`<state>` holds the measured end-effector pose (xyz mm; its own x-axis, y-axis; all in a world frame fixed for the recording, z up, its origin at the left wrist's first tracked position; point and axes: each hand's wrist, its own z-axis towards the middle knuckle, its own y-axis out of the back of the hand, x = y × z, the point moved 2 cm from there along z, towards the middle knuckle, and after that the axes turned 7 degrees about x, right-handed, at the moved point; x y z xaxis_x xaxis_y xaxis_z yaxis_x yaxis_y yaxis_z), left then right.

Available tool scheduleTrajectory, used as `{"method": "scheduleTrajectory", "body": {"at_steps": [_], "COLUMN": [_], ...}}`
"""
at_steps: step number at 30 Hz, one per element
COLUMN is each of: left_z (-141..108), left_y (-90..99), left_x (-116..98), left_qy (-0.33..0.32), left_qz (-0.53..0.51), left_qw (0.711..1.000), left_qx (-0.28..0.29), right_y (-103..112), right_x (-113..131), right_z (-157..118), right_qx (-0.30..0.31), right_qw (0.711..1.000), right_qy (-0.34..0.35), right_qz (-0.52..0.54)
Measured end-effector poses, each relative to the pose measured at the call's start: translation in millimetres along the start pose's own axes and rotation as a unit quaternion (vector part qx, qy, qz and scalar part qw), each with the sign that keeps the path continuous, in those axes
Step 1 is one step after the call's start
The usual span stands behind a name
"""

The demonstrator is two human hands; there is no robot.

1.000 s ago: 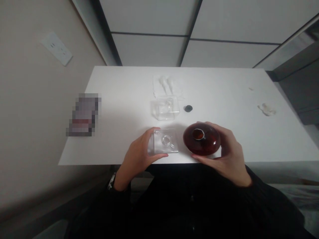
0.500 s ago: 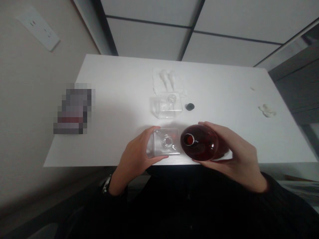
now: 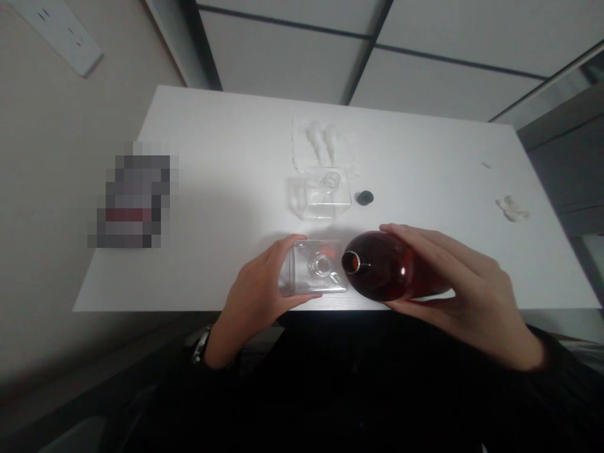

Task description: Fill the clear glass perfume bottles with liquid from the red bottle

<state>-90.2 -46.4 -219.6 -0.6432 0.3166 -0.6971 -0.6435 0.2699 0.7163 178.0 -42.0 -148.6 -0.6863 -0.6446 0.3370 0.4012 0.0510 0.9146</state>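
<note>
My left hand is closed around the sides of a clear square glass bottle, which stands upright near the front edge of the table with its round mouth uncovered. Just to its right, my right hand grips a dark reddish-brown bottle. That bottle has no cap on and leans left, so its mouth points toward the clear bottle but is still apart from the clear bottle's opening. No stream of liquid shows between them. Beyond both hands lies a small dark cap.
A second clear square bottle stands behind the first on the white table. Two whitish bulb-shaped pieces lie on a white sheet at the back. At right is a crumpled whitish scrap; at left, a blurred-out dark object.
The brown bottle has tipped further to the left, with my right hand shifting right and its mouth coming lower. My left hand keeps its hold on the clear bottle. The view has moved slightly.
</note>
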Motion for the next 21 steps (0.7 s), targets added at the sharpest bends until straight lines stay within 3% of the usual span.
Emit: {"method": "scheduleTrajectory", "body": {"at_steps": [21], "left_z": [-0.2], "left_y": [-0.4], "left_x": [0.0], "left_qy": [-0.002], "left_qz": [-0.008], "left_qw": [1.0], "left_qx": [0.003], "right_y": [13.4], "right_x": [1.8], "right_z": [6.8], "right_qx": [0.032], "right_qw": [0.998], "right_qy": [0.021], "right_qz": [-0.058]}}
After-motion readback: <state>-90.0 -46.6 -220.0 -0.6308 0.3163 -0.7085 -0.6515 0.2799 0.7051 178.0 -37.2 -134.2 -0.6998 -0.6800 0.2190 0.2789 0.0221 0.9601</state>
